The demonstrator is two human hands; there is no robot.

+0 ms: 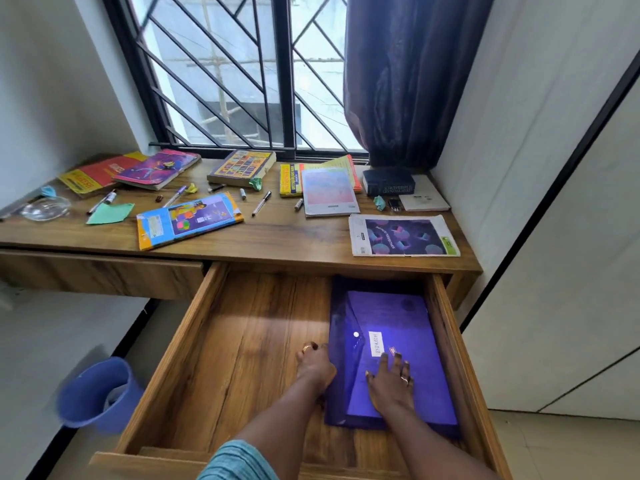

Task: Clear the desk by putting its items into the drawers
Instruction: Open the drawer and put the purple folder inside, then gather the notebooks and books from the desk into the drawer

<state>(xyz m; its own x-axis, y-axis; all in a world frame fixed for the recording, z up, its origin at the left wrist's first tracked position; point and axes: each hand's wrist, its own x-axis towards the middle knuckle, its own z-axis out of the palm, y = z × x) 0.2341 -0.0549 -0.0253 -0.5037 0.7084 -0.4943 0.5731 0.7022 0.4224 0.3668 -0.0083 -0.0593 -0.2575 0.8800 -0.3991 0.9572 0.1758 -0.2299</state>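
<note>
Inside the pulled-out right-hand drawer (221,344), against its right wall, a translucent purple plastic folder (419,327) is laid flat. It is rectangular, envelope-style, with a pointed flap fastened by a round white snap (356,334). Paper sheets are seen through its glossy skin. A small white label (376,344) bears handwritten digits, which cannot be read with certainty.

The right hand (393,382) is spread flat on the folder, fingers straight, a ring worn on one. The left hand (316,363) is set at the folder's left edge with fingers bent; whether the edge is pinched cannot be told.

The drawer is built of brown wood-grain board, as is the desk (294,242) above it. Glossy-covered books, pens, crumpled paper scraps and a clear glass dish (45,207) are scattered over the desktop. On the spine of a thick dark book (388,183), DICTIONARY and THESAURUS are printed, seen upside down. A round blue plastic bucket (98,393) stands on the floor to the left, and a dark pleated curtain (408,81) hangs beside the barred window.
</note>
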